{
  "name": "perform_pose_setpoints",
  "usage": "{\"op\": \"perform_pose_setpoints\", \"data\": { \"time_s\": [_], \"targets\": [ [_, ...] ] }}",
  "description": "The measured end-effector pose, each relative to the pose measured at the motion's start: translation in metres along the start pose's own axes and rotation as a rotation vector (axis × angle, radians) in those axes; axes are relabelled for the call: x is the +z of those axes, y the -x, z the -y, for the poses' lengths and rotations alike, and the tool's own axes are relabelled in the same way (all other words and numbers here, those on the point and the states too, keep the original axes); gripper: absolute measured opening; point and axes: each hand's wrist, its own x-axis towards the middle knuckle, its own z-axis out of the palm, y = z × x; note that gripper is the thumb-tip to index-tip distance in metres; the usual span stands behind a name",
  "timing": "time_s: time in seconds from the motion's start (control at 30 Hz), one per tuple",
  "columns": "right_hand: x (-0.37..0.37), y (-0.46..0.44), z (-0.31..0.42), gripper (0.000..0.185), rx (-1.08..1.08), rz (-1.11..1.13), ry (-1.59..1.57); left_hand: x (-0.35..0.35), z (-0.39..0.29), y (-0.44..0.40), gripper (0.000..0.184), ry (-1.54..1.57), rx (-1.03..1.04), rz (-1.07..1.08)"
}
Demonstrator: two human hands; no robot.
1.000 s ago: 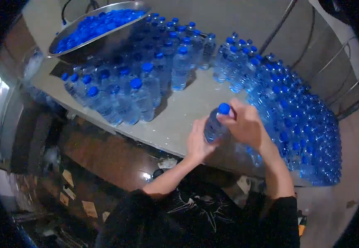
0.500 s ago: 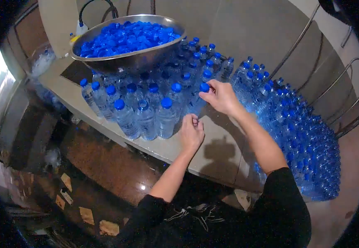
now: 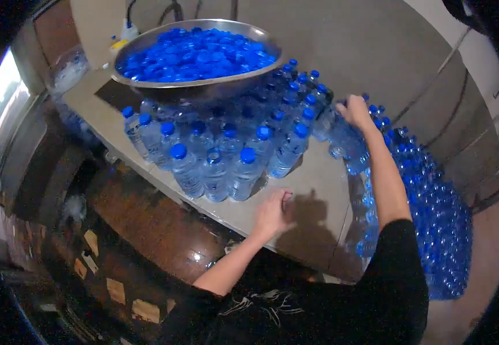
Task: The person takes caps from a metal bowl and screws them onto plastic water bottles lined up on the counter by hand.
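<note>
My right hand (image 3: 354, 110) is closed at the top of a clear bottle (image 3: 341, 135) at the near edge of the massed bottles at the right. The fingers hide its neck, and the bottle leans slightly. Low over the pale tabletop (image 3: 324, 195), my left hand (image 3: 272, 215) holds nothing, its fingers curled and thumb apart. Left of it stand rows of upright clear bottles with blue caps; a capped bottle (image 3: 289, 150) is at their right end. At the front of the rows, another bottle (image 3: 215, 177) shows no blue cap.
A wide metal bowl (image 3: 203, 84) heaped with blue caps (image 3: 203, 56) sits behind the front rows. Many bottles (image 3: 427, 201) fill the right side. Hoses hang along the wall. Below the table's front edge lies a wet brown floor (image 3: 151, 230) with scattered cardboard pieces.
The bottle my hands held at first now stands at the right end of the left rows. My right hand has moved back right to another bottle; my left hand has let go and drawn back.
</note>
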Motion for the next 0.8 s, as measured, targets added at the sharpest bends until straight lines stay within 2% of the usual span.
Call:
{"op": "perform_pose_setpoints", "data": {
  "time_s": [0.1, 0.2, 0.23, 0.3, 0.4, 0.43, 0.47, 0.5, 0.53, 0.6, 0.63, 0.67, 0.73, 0.8],
  "targets": [
    [-0.033, 0.054, 0.033, 0.042, 0.010, -0.043, -0.059, 0.004, 0.004, -0.003, 0.047, 0.063, 0.153, 0.002],
    [-0.056, 0.108, 0.052, 0.040, -0.016, -0.102, -0.092, 0.021, 0.004, -0.011, 0.061, -0.016, 0.151, 0.011],
    [-0.048, 0.123, 0.052, 0.038, -0.187, -0.294, -0.185, 0.030, 0.006, -0.013, 0.066, -0.074, 0.135, -0.004],
    [-0.061, 0.151, 0.079, 0.036, -0.129, -0.111, -0.340, 0.061, 0.010, -0.021, 0.076, -0.230, 0.112, -0.055],
    [-0.080, 0.190, 0.123, 0.036, -0.097, -0.114, -0.378, 0.047, -0.022, -0.014, 0.083, -0.158, 0.182, -0.216],
    [-0.092, 0.198, 0.132, 0.036, -0.074, -0.097, -0.336, 0.044, -0.021, -0.015, 0.084, -0.159, 0.144, -0.153],
    [-0.107, 0.199, 0.135, 0.034, -0.142, 0.013, -0.239, 0.041, -0.019, -0.016, 0.085, -0.157, 0.109, -0.087],
    [-0.124, 0.198, 0.136, 0.032, -0.203, 0.124, -0.136, 0.037, -0.018, -0.016, 0.085, -0.148, 0.072, -0.014],
    [-0.147, 0.190, 0.143, 0.030, -0.073, 0.237, -0.329, 0.031, -0.018, -0.013, 0.083, -0.127, 0.092, -0.006],
    [-0.177, 0.151, 0.167, 0.026, -0.203, -0.070, -0.479, 0.018, -0.023, -0.006, 0.079, -0.076, 0.130, 0.010],
    [-0.187, 0.120, 0.174, 0.022, -0.348, -0.234, -0.399, 0.009, -0.029, -0.001, 0.076, -0.086, 0.101, 0.076],
    [-0.195, 0.092, 0.192, 0.019, -0.362, -0.304, -0.431, -0.002, -0.039, 0.003, 0.074, -0.094, 0.074, 0.142],
    [-0.191, 0.035, 0.227, 0.020, -0.423, -0.366, -0.475, -0.013, -0.039, 0.005, 0.069, -0.070, 0.080, 0.205],
    [-0.171, -0.016, 0.249, 0.026, -0.538, -0.259, -0.423, -0.007, -0.028, 0.004, 0.066, -0.005, 0.154, 0.194]
  ]
}}
